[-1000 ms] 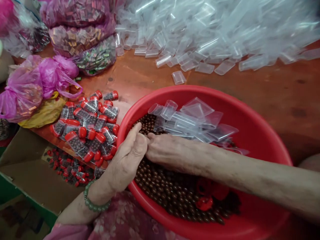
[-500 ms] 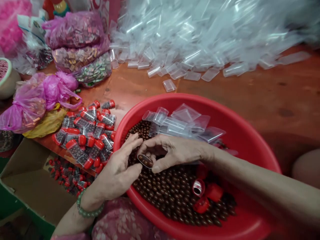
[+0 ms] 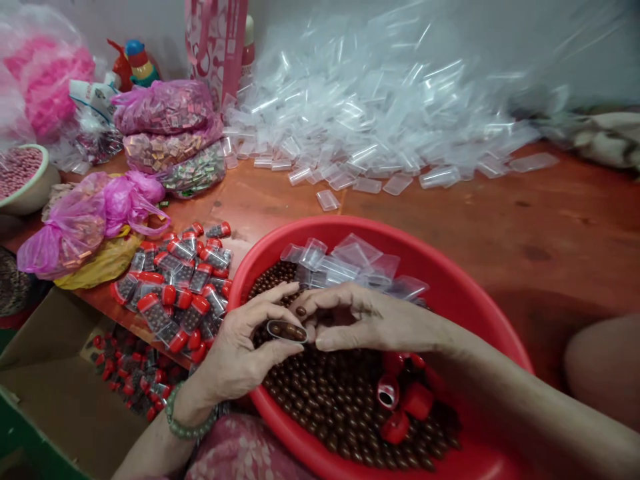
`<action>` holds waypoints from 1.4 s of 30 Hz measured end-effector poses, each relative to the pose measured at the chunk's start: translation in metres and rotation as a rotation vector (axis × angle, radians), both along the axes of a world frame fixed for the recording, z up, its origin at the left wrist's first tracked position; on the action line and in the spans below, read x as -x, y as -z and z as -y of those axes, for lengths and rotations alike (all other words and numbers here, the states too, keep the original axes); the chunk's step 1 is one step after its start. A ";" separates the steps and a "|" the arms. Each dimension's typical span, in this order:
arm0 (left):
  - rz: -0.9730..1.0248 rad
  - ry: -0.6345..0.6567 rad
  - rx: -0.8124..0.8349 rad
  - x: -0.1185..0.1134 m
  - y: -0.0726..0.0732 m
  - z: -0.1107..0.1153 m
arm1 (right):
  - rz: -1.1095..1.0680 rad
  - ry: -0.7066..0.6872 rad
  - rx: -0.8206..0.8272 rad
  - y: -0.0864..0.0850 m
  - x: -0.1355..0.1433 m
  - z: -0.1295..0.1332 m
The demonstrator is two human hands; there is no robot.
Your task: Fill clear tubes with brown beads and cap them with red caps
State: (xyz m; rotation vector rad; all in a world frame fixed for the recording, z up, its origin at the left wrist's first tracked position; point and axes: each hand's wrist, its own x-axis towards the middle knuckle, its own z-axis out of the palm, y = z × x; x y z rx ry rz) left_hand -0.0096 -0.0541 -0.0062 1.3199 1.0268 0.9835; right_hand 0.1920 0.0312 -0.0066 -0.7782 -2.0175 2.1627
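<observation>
Over the brown balls [image 3: 340,393] in a red basin [image 3: 450,260], my left hand [image 3: 245,343] grips a small clear container [image 3: 287,331] between thumb and fingers. Its oval mouth faces up and brown balls show inside. My right hand [image 3: 350,317] is just right of the mouth, a single brown ball [image 3: 301,311] at its bent fingertips. Clear empty containers [image 3: 345,263] lie at the basin's far side. Red caps [image 3: 417,400] rest on the balls below my right forearm.
Filled red-capped containers [image 3: 175,287] are heaped left of the basin, with more in a cardboard box [image 3: 65,360] below. Bagged pieces [image 3: 170,143] stand back left. A large heap of clear containers [image 3: 360,120] lies behind.
The container, earlier by my right fingertips, is now gripped in my left hand. My right fingers have shifted to its right side. The view has tilted up, showing more of the wall.
</observation>
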 end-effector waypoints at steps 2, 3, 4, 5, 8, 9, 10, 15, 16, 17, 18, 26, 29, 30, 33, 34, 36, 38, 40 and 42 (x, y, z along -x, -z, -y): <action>-0.012 0.001 -0.100 0.001 0.000 0.002 | 0.054 -0.005 -0.067 -0.004 -0.001 0.002; -0.017 0.011 -0.130 0.001 0.000 0.002 | 0.079 -0.014 -0.117 -0.005 -0.001 0.003; -0.023 0.025 -0.142 0.001 0.000 0.002 | 0.102 -0.016 -0.184 -0.007 -0.001 0.004; -0.025 0.040 -0.131 0.001 0.000 0.002 | 0.120 -0.009 -0.261 -0.009 0.000 0.005; 0.021 0.050 -0.015 0.001 0.000 0.000 | 0.131 0.038 -0.443 -0.013 -0.001 0.007; 0.050 0.044 0.017 0.001 0.000 -0.001 | 0.136 0.053 -0.472 -0.014 -0.002 0.008; 0.080 0.036 0.049 0.001 0.001 -0.002 | 0.153 0.058 -0.491 -0.014 -0.002 0.010; 0.203 -0.023 0.159 -0.002 0.006 -0.003 | 0.332 -0.017 -0.665 -0.002 -0.003 0.026; 0.211 -0.023 0.168 -0.003 0.008 -0.002 | 0.355 -0.031 -0.709 0.001 -0.003 0.030; 0.217 -0.022 0.175 -0.004 0.009 -0.002 | 0.374 -0.039 -0.749 0.004 -0.002 0.033; 0.221 -0.024 0.183 -0.005 0.009 -0.002 | 0.397 -0.048 -0.778 0.007 -0.002 0.036; 0.275 -0.002 0.156 -0.006 0.008 -0.008 | 0.565 -0.131 -0.810 0.012 0.002 0.046; 0.386 0.041 0.203 -0.006 0.011 -0.010 | 0.560 -0.118 -0.781 0.013 0.005 0.048; 0.421 0.051 0.216 -0.007 0.012 -0.010 | 0.548 -0.111 -0.774 0.013 0.005 0.049; 0.515 0.091 0.215 -0.008 0.016 -0.011 | 0.488 -0.093 -0.769 0.012 -0.001 0.050; 0.543 0.110 0.213 -0.008 0.017 -0.011 | 0.470 -0.070 -0.775 0.011 -0.005 0.050; 0.588 0.135 0.224 -0.008 0.019 -0.011 | 0.435 0.017 -0.797 0.006 -0.017 0.050; 0.619 0.134 0.245 -0.009 0.019 -0.011 | 0.366 0.154 -0.827 -0.005 -0.028 0.048; 0.632 0.145 0.272 -0.009 0.019 -0.010 | 0.255 0.298 -0.857 -0.020 -0.035 0.044; 0.624 0.162 0.287 -0.009 0.019 -0.010 | 0.160 0.388 -0.887 -0.037 -0.032 0.038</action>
